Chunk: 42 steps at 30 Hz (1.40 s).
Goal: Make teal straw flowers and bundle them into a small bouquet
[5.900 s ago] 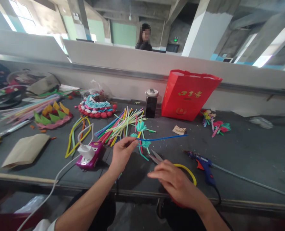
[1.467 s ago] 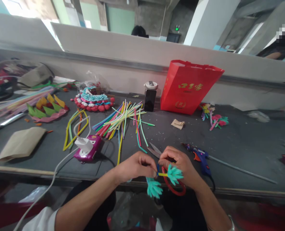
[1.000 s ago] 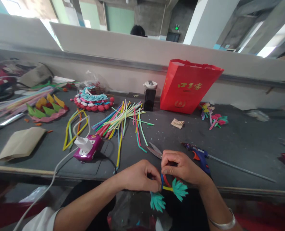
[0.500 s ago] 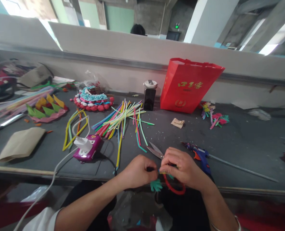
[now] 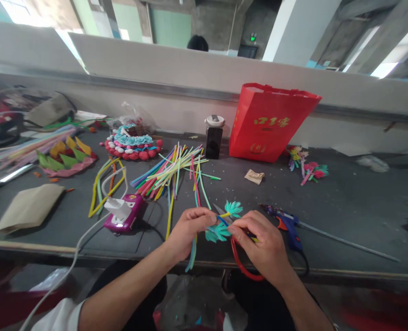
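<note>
My left hand (image 5: 190, 230) is closed, its thumb and fingers pinching several fuzzy pipe cleaners. Blue and yellow ends (image 5: 192, 257) hang below it. By its fingertips are teal pipe-cleaner tufts, one (image 5: 233, 209) upper right on a yellow stem and others (image 5: 218, 232) just below. A blue pipe cleaner (image 5: 222, 221) spans the gap between the hands, and my right hand (image 5: 262, 239) pinches its other end. Scissors with red handles (image 5: 241, 266) lie under my right hand at the table edge, their blades partly hidden behind the tufts.
Loose pipe cleaners (image 5: 176, 168) lie in a pile beyond my left hand. A purple power adapter (image 5: 124, 214) with a white plug stands left. Right of my right hand lies a blue glue gun (image 5: 290, 225). Behind are a black bottle (image 5: 214, 142) and a red bag (image 5: 269, 128).
Both hands have turned and opened apart a little, bringing the teal tufts up between them into view. The blue pipe cleaner now shows, and ends hang below my left hand.
</note>
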Each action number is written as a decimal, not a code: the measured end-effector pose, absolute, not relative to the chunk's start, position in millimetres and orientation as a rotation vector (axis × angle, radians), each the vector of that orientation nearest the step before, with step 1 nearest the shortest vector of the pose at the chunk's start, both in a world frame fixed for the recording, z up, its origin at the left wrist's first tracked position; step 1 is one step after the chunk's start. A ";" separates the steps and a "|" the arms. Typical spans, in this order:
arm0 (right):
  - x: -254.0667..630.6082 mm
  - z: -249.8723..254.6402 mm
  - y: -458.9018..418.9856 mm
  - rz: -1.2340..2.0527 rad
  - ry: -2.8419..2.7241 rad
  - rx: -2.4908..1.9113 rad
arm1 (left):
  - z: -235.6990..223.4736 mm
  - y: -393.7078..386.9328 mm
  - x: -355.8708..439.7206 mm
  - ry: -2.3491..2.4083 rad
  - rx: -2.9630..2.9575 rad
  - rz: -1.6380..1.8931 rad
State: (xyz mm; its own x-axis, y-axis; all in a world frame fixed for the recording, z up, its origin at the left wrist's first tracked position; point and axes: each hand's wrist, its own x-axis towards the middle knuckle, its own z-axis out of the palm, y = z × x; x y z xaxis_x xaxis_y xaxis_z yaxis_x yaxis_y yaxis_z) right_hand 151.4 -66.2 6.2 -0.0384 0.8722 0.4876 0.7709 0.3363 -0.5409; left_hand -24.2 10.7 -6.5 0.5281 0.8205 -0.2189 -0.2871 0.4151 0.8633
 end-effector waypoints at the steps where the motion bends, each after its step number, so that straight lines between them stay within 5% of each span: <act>1: 151.1 5.3 -66.0 0.204 -1.770 -1.467 | -5.5 10.7 -24.7 0.700 0.848 0.771; 9: 160.6 -4.0 -51.6 0.777 -1.648 -1.390 | -6.6 9.4 -30.4 0.555 0.880 0.651; 19: 168.9 -5.9 -47.6 0.673 -1.804 -1.224 | -15.8 5.5 -30.4 0.514 1.002 0.370; 33: 169.6 -14.4 -42.8 0.537 -1.834 -1.294 | -1.3 7.7 -36.4 0.640 1.385 0.560; 42: 186.9 -4.7 -39.4 1.257 -1.834 -1.310 | 0.3 3.2 -39.5 0.417 1.418 0.259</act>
State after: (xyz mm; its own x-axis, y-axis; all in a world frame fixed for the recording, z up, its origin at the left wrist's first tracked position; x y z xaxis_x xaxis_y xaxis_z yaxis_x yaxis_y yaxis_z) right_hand 186.9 -39.4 -4.7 -0.3709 0.9254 -0.0782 0.4070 0.0862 -0.9094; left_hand -39.5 3.2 0.3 0.9004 0.4166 -0.1257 0.0722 0.1418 0.9873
